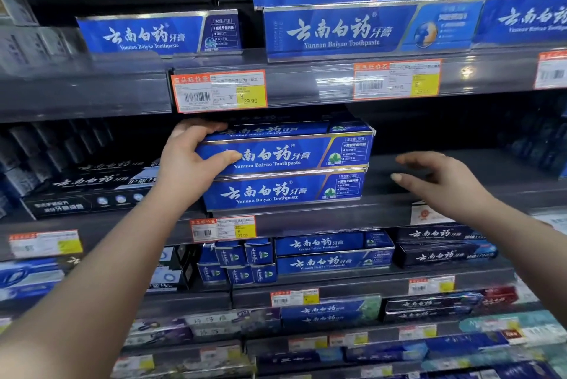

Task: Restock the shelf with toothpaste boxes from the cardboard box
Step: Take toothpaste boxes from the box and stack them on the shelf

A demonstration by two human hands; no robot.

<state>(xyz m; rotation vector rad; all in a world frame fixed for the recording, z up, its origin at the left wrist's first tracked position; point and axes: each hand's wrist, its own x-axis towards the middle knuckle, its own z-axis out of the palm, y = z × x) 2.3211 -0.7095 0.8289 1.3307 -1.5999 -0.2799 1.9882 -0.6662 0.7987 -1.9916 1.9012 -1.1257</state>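
The left hand [190, 160] grips the left end of the upper toothpaste box [285, 153], thumb on its front and fingers on top, apparently squaring it on the lower box [285, 191] on the middle shelf [306, 216]. The right hand [441, 176] hovers open and empty to the right. The cardboard box is out of view.
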